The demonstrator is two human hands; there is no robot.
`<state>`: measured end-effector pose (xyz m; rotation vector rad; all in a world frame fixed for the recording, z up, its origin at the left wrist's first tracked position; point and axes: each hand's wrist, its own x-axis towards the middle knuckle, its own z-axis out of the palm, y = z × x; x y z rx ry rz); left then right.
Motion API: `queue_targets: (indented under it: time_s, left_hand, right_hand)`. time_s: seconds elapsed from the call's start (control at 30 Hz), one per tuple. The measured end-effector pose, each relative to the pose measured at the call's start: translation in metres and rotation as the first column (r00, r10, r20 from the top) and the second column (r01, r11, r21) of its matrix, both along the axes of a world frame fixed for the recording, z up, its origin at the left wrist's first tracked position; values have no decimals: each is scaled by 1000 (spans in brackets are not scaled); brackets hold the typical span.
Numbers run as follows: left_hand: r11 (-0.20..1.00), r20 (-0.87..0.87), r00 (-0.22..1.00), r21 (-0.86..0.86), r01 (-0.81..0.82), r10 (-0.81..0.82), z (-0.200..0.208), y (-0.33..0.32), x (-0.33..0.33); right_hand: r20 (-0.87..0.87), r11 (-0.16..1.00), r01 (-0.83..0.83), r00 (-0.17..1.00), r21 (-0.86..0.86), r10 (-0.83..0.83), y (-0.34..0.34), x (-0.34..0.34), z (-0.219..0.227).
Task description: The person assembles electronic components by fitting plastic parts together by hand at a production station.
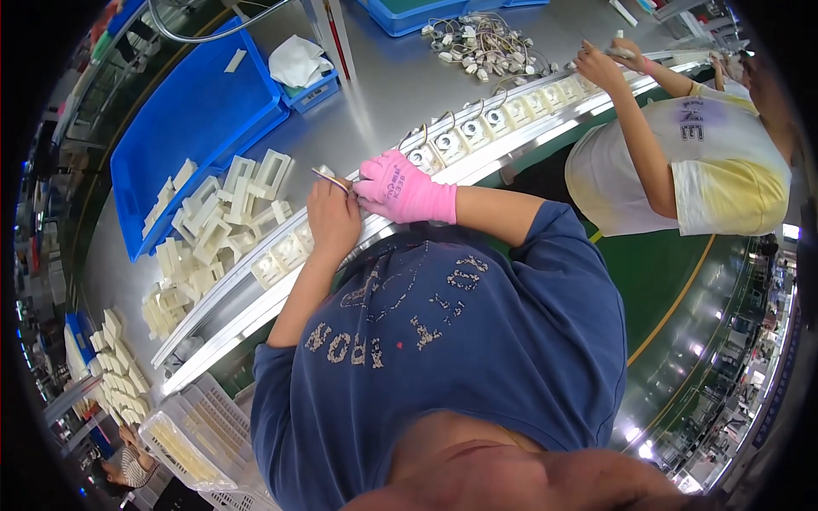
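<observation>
My bare left hand point(334, 213) is closed at the rail, with a thin, narrow piece point(329, 177) sticking out from its fingertips; its kind is too small to tell. Right beside it, my right hand point(402, 189), in a pink glove, has its fingers curled in, and what they grip is hidden. Both hands meet over a long metal rail point(486, 175). Along it, to the right of my hands, runs a row of cream square housings point(450, 146) with dark round centres and wires. More cream housings point(271, 266) sit on the rail to the left.
Cream plastic frames point(209, 230) lie piled at left, beside a large blue bin point(192, 111). A small blue box point(311, 92) holds a white cloth point(298, 61). Wired white connectors point(486, 47) lie heaped at the back. A co-worker point(673, 162) works farther right along the rail.
</observation>
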<state>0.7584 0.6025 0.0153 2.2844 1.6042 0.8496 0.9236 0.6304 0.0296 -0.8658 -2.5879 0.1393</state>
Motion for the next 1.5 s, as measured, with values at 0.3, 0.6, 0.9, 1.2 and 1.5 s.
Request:
queue_targets:
  time_s: [0.3,0.6,0.9,1.2,1.5]
  left_hand:
    - [1000,3,1000,20,7,-7,-3,-2,1]
    - [993,-72,992,50,107,-103,12,3,9]
    - [998,-180,981,12,69,-65,7,5,7]
    - [999,60,998,1,35,-35,-1,6,0]
    - [999,70,997,-41,30,-27,-2,7,1]
  right_hand:
    - [41,989,149,988,4,-150,-14,-8,6]
    - [-11,977,-172,985,123,174,11,0,36]
    - [370,922,-74,901,-380,225,38,2,55]
    - [493,934,-160,814,-319,307,42,-5,55]
    - [313,891,46,943,-452,110,50,-16,27]
